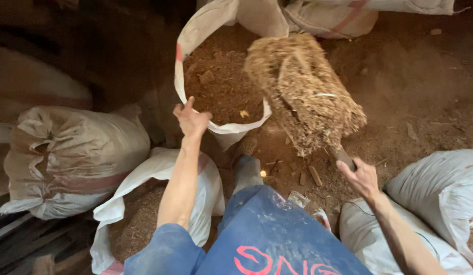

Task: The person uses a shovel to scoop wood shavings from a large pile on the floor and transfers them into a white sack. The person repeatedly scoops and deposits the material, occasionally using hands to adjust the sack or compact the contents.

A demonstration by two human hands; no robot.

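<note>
The rim of an open white sack [195,51] of brown husk is gripped by the left hand [191,121], while a shovel [303,94] heaped with straw-like chaff is grasped by the right hand [362,178], its load just beyond the sack's mouth.

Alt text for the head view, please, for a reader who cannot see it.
A person's right hand tips a shovel heaped with straw-like chaff toward an open white sack, whose rim the left hand holds open. Other filled sacks stand around on the dirt floor.
</note>
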